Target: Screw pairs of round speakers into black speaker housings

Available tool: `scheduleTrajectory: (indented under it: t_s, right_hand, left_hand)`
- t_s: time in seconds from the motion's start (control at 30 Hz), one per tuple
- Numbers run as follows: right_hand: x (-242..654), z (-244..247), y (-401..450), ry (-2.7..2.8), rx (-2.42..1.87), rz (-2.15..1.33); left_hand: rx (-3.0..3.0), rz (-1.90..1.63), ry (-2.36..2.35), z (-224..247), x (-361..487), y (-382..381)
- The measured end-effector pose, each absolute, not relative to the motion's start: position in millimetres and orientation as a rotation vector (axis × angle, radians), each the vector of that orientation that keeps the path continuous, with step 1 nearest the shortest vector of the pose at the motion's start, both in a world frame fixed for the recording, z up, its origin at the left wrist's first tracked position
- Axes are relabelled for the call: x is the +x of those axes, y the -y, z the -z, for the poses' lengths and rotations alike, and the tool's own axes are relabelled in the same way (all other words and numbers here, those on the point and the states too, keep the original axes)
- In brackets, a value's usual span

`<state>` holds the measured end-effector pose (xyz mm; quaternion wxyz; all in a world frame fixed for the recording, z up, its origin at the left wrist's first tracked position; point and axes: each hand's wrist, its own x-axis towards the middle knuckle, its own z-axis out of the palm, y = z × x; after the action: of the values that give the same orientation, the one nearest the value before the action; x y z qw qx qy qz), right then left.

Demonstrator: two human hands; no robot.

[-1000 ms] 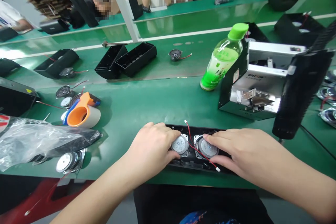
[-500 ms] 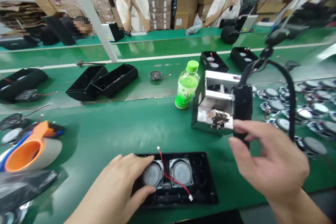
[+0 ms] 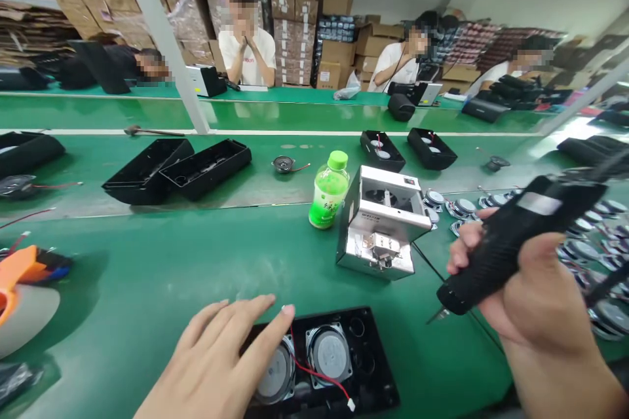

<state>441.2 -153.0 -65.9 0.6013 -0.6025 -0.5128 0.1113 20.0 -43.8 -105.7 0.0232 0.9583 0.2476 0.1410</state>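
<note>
My right hand [image 3: 531,288] is wrapped round a black electric screwdriver [image 3: 511,242], whose thin bit points down to the left. A black speaker casing [image 3: 383,380] lies at the front edge, holding two round speakers; the right-hand speaker [image 3: 330,353] is in full view, with a red wire [image 3: 319,374] ending in a white plug across it. Over the casing's left side rests my left hand [image 3: 221,353], its fingers spread, partly covering the left speaker [image 3: 275,373]. Behind the casing stands a silver and black screw-feeding box [image 3: 381,222].
A green-capped bottle [image 3: 329,190] stands left of the box. Many loose speakers [image 3: 462,208] lie at the right. Open black casings [image 3: 206,167] sit farther back. An orange tape dispenser [image 3: 19,275] is at the left. People sit across the bench.
My right hand has taken hold of the screwdriver and tilted it, its bit now showing. My left hand's fingers have lifted and shifted over the casing. The view has moved.
</note>
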Motion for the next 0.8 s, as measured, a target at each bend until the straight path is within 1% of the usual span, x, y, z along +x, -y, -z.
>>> scheduleTrajectory:
  t_s: [0.07,0.23,0.37,0.47,0.6,0.8]
  right_hand:
    - [443,56,155,1.255,-1.358,-0.264]
    - [422,30,127,1.446,-1.217,-0.289]
    - [391,10,89,1.376,-1.021,-0.336]
    - [376,6,73,1.320,-0.978,-0.353]
    - [369,8,68,1.201,-1.011,-0.335]
    - [368,8,65,1.090,-1.064,-0.268]
  left_hand:
    - [2.967,-0.387,-0.682,106,31,43]
    - [2.779,-0.014,-0.643,84,71,39]
    - [2.648,0.156,-0.665,58,92,28]
    - [2.510,0.282,-0.690,46,98,21]
    - [2.456,0.232,-0.588,45,106,20]
    - [2.543,0.189,-0.475,67,128,21]
